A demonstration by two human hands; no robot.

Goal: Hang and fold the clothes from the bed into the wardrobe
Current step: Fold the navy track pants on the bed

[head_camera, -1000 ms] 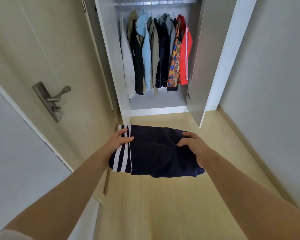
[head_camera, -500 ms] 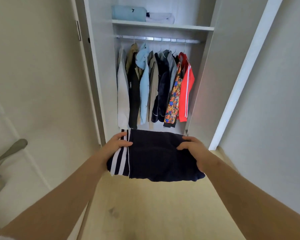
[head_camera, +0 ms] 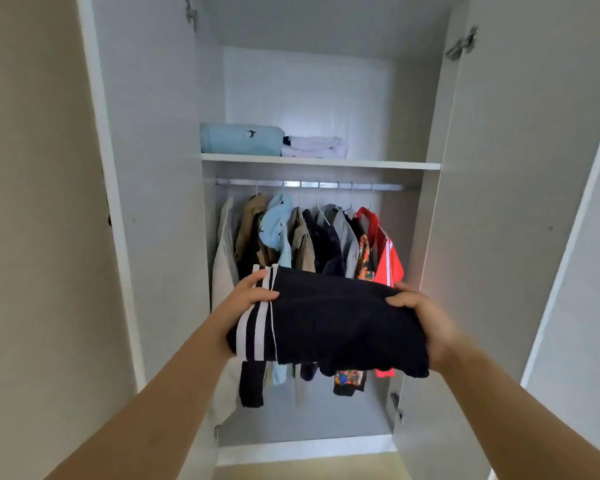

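I hold the folded navy garment before the open wardrobe, left hand and right hand each clamped on an end, thumbs on top. Several jackets already hang on the rail; two folded pieces lie on the shelf. This one has yet to join them, I reckon. The bed is out of view.

No readable text, brand or number anywhere. The folded light-blue garment on the shelf has a small dark emblem, too tiny to read. The hanging light-blue garment has similar marks, also unreadable. The navy garment gripped in my left hand and right hand shows white stripes only.
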